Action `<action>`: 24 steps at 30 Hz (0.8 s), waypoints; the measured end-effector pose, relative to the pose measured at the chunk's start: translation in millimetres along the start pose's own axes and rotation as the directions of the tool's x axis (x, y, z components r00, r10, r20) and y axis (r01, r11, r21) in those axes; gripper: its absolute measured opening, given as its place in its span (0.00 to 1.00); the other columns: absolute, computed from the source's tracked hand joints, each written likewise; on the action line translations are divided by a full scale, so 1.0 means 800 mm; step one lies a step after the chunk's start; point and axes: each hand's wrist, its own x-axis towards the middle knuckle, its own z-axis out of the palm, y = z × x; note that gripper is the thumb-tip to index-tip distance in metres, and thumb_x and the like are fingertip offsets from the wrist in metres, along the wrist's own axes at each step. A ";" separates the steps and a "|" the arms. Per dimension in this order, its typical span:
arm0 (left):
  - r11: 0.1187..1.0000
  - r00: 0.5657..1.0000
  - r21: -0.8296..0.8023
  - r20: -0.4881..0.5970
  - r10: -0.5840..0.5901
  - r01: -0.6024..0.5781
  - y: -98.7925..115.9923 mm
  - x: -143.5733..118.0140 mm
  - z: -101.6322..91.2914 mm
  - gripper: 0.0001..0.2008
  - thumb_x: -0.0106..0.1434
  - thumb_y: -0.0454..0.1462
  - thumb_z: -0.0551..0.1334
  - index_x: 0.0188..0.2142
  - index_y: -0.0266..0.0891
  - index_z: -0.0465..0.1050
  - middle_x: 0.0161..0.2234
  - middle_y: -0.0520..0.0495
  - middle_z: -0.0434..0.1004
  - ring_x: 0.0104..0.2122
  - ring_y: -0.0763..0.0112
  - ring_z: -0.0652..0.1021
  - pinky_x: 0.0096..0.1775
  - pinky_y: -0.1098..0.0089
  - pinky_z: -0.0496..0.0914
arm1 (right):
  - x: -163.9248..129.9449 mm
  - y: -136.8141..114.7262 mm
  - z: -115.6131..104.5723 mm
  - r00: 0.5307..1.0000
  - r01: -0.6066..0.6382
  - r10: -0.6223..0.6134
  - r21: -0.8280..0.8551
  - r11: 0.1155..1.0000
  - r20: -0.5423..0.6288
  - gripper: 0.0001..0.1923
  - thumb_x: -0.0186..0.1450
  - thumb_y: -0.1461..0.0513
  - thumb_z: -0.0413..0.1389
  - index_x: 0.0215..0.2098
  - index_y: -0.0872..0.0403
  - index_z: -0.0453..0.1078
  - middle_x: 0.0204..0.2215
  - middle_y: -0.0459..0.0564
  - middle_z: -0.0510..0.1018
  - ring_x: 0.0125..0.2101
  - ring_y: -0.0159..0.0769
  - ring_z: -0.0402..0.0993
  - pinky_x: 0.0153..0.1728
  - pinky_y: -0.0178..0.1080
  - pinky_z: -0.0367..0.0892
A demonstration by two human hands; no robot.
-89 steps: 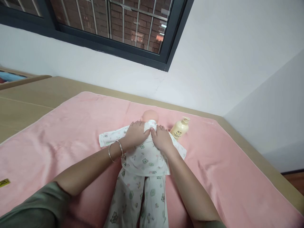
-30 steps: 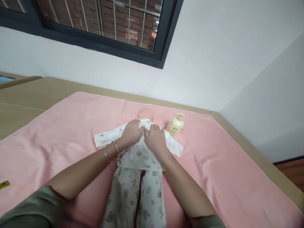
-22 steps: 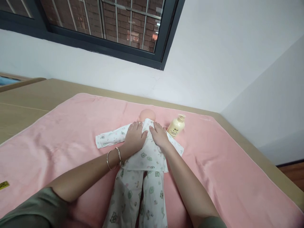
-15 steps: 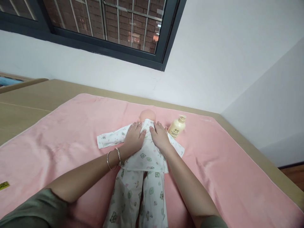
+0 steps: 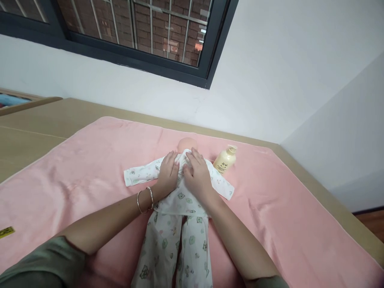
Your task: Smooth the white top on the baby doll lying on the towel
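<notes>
A baby doll lies on its back on a pink mat, its bare head toward the wall. It wears a white printed top and matching trousers; the sleeves stretch out to both sides. My left hand rests flat on the left of the top's chest, fingers extended. Lying over the upper middle and right of the chest is my right hand, its fingers outstretched and thumb apart. Neither hand grips anything. A cream pump bottle stands tilted in view just beyond the right sleeve.
The mat covers a tan padded surface that meets a white wall. Above is a dark-framed window with bars outside. A yellow label is on the mat at far left.
My right hand has slid inward and up across the chest, uncovering more of the right sleeve. My left hand stays nearly in place. The view has shifted slightly.
</notes>
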 end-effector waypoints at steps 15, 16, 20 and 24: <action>0.986 0.986 0.048 -0.027 0.164 -0.163 0.013 -0.007 -0.007 0.28 0.74 0.45 0.45 0.68 0.34 0.52 0.66 0.29 0.62 0.68 0.52 0.63 0.66 0.45 0.58 | -0.006 -0.004 0.003 0.998 0.014 -0.014 -0.005 1.000 0.057 0.25 0.70 0.64 0.45 0.63 0.58 0.70 0.67 0.56 0.67 0.69 0.43 0.56 0.70 0.51 0.49; 0.988 0.988 0.043 -0.036 0.152 -0.151 0.013 -0.007 -0.007 0.29 0.74 0.45 0.46 0.69 0.34 0.50 0.67 0.29 0.61 0.67 0.51 0.64 0.66 0.45 0.59 | -0.006 -0.006 0.001 0.999 0.010 -0.010 -0.001 1.000 0.051 0.25 0.69 0.64 0.46 0.62 0.57 0.71 0.66 0.56 0.68 0.68 0.43 0.58 0.69 0.51 0.51; 0.983 0.984 0.063 -0.045 0.174 -0.171 0.017 -0.008 -0.008 0.30 0.74 0.45 0.47 0.71 0.35 0.45 0.67 0.28 0.61 0.67 0.50 0.64 0.65 0.44 0.60 | -0.004 -0.008 -0.021 0.999 0.028 -0.027 0.022 0.999 -0.044 0.24 0.68 0.63 0.48 0.58 0.56 0.74 0.63 0.55 0.72 0.65 0.42 0.64 0.67 0.47 0.58; 0.937 0.952 0.184 0.134 0.277 -0.298 0.029 -0.018 -0.013 0.29 0.73 0.42 0.48 0.71 0.38 0.49 0.69 0.32 0.58 0.71 0.45 0.56 0.67 0.38 0.53 | 0.008 0.009 -0.065 0.982 -0.058 0.073 0.088 0.994 -0.175 0.24 0.67 0.62 0.49 0.58 0.55 0.74 0.61 0.53 0.74 0.62 0.42 0.68 0.65 0.46 0.60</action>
